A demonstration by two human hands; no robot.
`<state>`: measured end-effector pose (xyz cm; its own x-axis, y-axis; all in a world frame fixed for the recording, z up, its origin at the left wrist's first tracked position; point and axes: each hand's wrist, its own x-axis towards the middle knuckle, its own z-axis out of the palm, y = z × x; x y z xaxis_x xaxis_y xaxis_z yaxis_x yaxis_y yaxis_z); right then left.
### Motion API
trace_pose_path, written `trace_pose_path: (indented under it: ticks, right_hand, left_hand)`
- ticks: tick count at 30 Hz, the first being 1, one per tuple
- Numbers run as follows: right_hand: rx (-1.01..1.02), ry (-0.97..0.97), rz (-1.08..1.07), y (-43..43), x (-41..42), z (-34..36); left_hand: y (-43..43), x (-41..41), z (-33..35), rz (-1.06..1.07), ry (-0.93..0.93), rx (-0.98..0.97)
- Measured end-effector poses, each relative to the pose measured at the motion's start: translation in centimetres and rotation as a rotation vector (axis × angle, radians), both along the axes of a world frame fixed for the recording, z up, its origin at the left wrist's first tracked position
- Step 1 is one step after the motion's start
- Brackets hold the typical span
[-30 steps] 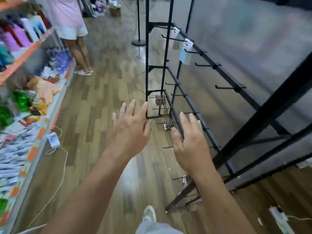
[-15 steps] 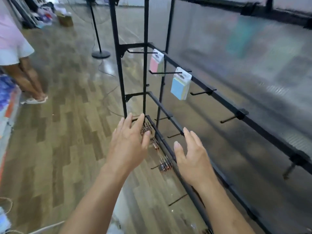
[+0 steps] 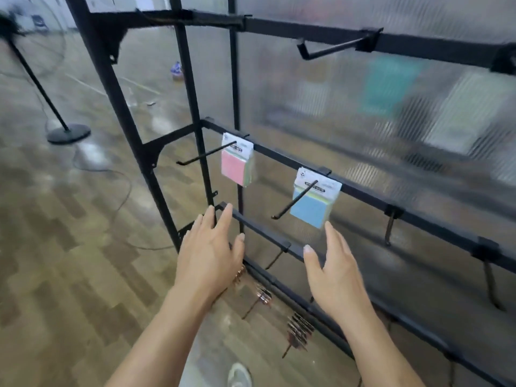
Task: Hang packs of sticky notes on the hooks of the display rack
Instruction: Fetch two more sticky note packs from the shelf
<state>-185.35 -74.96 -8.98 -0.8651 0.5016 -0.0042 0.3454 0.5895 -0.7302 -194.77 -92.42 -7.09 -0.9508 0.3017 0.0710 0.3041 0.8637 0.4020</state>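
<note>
Up at 12 o'clock, pink pack (image 3: 236, 167) and blue pack (image 3: 310, 210) hang on rack (image 3: 107, 79) hooks (image 3: 206, 153). Left hand (image 3: 209, 255), right hand (image 3: 335, 275): flat, empty.

Black rack (image 3: 129, 121), pink pack (image 3: 236, 166), blue pack (image 3: 311, 210) (both hooked)

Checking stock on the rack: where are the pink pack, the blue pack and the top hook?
pink pack (image 3: 234, 170), head view, pink front.
blue pack (image 3: 310, 209), head view, blue front.
top hook (image 3: 335, 48), head view, mid-shaft.

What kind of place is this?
Probably a retail shop mid-stocking: black display rack with peg hooks, pink pack and blue pack of sticky notes hanging, clips on lower hooks.
</note>
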Motion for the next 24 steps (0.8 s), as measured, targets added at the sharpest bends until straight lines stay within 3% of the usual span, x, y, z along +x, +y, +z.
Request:
trace_pose_path:
  ticks: [5, 12, 18, 24]
  right_hand:
    - [-0.119, 0.057, -0.255, -0.1, -6.2, -1.8]
    - [-0.185, 0.210, -0.683, -0.4, -11.8, -3.9]
    - [-0.187, 0.278, -0.813, -1.1, -12.6, -3.6]
    - [-0.171, 0.290, -0.847, -2.5, -13.1, -2.7]
  left_hand:
    - [1.9, -8.0, 0.1, -0.140, 0.035, -0.012]
    - [3.8, -17.9, -0.8, -0.100, -0.186, 0.286]
    - [4.7, -22.8, -3.3, 0.025, -0.438, 0.613]
    - [4.3, -23.4, -4.6, 0.035, -0.481, 0.776]
